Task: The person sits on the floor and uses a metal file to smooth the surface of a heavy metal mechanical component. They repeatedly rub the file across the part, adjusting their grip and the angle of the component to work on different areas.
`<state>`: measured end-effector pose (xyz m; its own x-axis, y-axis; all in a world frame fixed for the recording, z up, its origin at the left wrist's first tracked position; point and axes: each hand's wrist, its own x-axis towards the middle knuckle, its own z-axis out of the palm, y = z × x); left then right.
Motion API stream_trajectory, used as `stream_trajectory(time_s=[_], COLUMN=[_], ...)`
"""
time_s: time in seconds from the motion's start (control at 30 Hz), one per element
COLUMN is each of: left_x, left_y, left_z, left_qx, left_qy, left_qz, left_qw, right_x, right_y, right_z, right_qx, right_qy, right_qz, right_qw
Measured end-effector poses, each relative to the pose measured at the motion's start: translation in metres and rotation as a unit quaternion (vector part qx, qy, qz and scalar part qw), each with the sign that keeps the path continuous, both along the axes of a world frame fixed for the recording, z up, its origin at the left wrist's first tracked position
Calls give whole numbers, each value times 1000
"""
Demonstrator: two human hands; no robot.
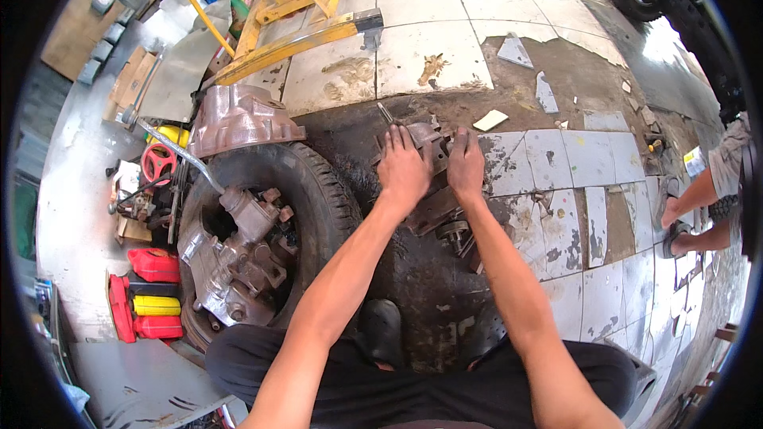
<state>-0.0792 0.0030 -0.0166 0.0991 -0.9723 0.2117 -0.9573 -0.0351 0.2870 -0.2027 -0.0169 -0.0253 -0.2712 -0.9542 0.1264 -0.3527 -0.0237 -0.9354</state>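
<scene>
On the dark, oily ground in front of me lies a greasy metal casting point(427, 132), its exact kind hard to make out. My left hand point(404, 165) grips its left side, fingers pointing away from me. Opposite, my right hand point(466, 165) is closed over the right side; its fingertips are partly hidden. Much of the casting is covered by both hands. A thin metal rod point(385, 114) sticks up just beyond my left fingers. Nearer to me, below the right hand, sits a round toothed metal part point(453, 232).
To the left, a tyre point(322, 191) holds a greasy gearbox assembly point(246, 262) with a long lever. Behind it rests a bell-shaped housing point(242, 121). A yellow steel frame point(298, 48) stands far off. Broken tiles point(548, 167) spread rightward, near another person's legs point(699, 199). Red-and-yellow cases point(155, 302) lie left.
</scene>
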Motion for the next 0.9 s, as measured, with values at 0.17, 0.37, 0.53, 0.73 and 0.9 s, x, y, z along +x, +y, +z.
stream_trajectory(time_s=[0.17, 0.37, 0.53, 0.73, 0.9], left_x=[-7, -17, -3, 14, -21], left_y=[30, 37, 13, 2, 22], left_z=[3, 0, 5, -11, 7], left_qx=[42, 69, 57, 26, 87], left_qy=[-66, -81, -97, -136, -103], left_qz=[-34, -21, 12, -11, -21], left_qw=[996, 994, 994, 990, 991], right_x=[4, 0, 7, 13, 0], right_y=[6, 8, 11, 16, 2], right_z=[7, 10, 7, 7, -2], right_qx=[-58, -19, -2, -18, -17], right_qy=[5, -55, -71, -78, -70], right_qz=[31, 31, 45, 55, 40], right_qw=[998, 998, 996, 995, 997])
